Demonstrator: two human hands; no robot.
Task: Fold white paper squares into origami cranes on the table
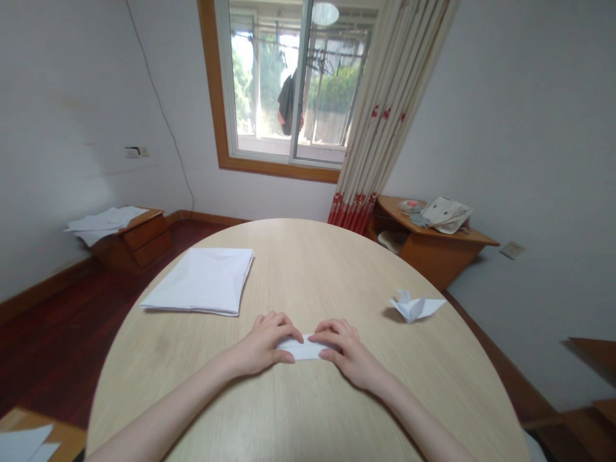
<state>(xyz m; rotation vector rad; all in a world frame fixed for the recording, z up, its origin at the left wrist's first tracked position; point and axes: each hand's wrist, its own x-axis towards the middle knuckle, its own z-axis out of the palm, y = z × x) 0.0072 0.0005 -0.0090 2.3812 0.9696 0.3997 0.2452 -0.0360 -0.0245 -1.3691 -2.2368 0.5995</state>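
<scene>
Folded white paper strip [304, 350] lies flat near front edge of surface [308, 276]; long axis runs left-right, crosswise to body; left hand [262, 343] and right hand [347, 354] equally near, narrow, fingers pressing opposite ends; stack of white paper [199, 281] toward left edge; folded paper figure [416, 307] toward right edge.

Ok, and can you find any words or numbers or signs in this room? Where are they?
I can't read any words, numbers or signs here. The folded white paper between the left hand and right hand shows no writing, and neither does the stack of white paper. The small wall plate is too small and blurred to tell if it has any marks.
</scene>
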